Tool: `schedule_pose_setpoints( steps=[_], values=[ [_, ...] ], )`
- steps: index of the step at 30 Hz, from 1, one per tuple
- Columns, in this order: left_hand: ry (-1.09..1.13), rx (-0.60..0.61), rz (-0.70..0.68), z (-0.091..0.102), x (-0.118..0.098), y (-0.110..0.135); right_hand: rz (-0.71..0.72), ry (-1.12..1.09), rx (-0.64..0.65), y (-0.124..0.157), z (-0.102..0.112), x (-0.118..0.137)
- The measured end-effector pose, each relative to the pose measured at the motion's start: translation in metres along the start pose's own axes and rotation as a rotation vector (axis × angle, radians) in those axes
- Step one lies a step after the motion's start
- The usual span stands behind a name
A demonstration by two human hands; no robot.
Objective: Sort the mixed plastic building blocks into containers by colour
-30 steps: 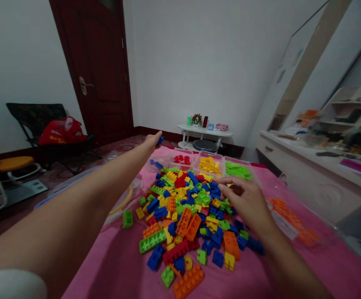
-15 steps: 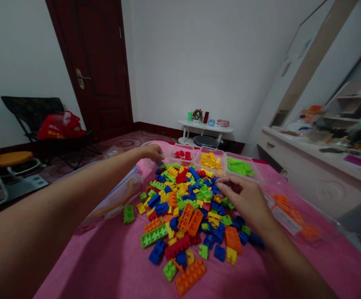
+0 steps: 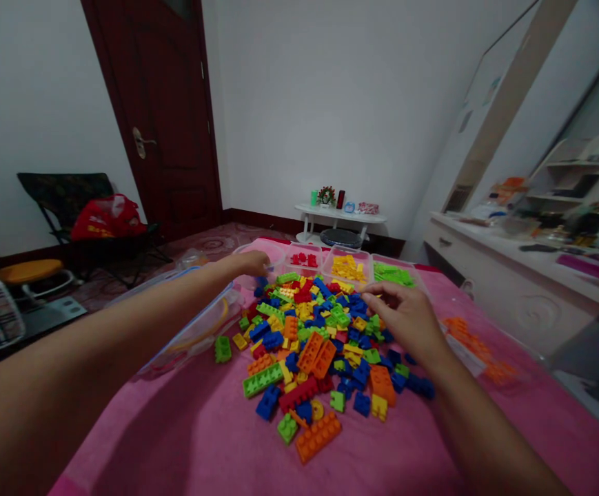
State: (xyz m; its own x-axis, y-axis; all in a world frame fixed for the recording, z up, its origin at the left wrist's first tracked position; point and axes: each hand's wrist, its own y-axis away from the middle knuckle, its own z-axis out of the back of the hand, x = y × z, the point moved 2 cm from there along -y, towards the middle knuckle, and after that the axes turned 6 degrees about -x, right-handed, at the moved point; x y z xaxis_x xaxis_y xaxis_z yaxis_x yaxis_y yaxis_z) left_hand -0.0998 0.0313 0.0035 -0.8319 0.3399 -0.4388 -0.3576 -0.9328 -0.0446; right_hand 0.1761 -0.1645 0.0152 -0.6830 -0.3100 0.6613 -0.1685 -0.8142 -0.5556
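Observation:
A heap of toy building bricks [image 3: 299, 337] in blue, green, yellow, red and orange covers the middle of the pink cloth [image 3: 175, 427]. At the heap's far left edge is my left hand [image 3: 254, 263], fingers closed, beside a clear tub [image 3: 243, 281]; blue bricks [image 3: 260, 284] show just below it, and whether any is in the fingers is hidden. Over the heap's right side, my right hand [image 3: 405, 310] has thumb and forefinger pinched near blue bricks; what they hold, if anything, is too small to make out.
Clear boxes behind the heap hold red bricks [image 3: 303, 260], yellow bricks [image 3: 348, 268] and green bricks [image 3: 393, 274]. Orange bricks [image 3: 478, 348] lie in a clear container at right. A large clear bin [image 3: 190, 331] stands left. Beyond are a white side table [image 3: 340, 212] and a dresser [image 3: 485, 241].
The view has shifted slightly. My left hand has moved a little to the left, its fingers now lower over blue bricks. My right hand stays at the heap's right side, still pinched.

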Motion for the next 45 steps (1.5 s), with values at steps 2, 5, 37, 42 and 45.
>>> schedule_pose_setpoints(
  steps=[2, 5, 37, 42, 45],
  values=[
    [-0.008, -0.167, -0.075, -0.005, -0.017, 0.009, 0.011, 0.051, 0.025, 0.0, -0.001, -0.005],
    [-0.002, -0.308, -0.244, -0.022, -0.046, 0.026, 0.073, 0.169, 0.103, 0.004, -0.01, -0.011],
    [-0.019, -0.493, -0.097, -0.086, -0.031, 0.034, -0.027, 0.663, 0.181, -0.005, 0.013, -0.04],
    [0.009, -0.551, -0.15, -0.083, -0.036, 0.038, -0.049, 0.697, 0.363, 0.009, -0.002, -0.052],
    [0.028, -0.584, -0.212, -0.081, -0.041, 0.039, -0.039, 0.699, 0.388, 0.012, -0.009, -0.053]
  ],
)
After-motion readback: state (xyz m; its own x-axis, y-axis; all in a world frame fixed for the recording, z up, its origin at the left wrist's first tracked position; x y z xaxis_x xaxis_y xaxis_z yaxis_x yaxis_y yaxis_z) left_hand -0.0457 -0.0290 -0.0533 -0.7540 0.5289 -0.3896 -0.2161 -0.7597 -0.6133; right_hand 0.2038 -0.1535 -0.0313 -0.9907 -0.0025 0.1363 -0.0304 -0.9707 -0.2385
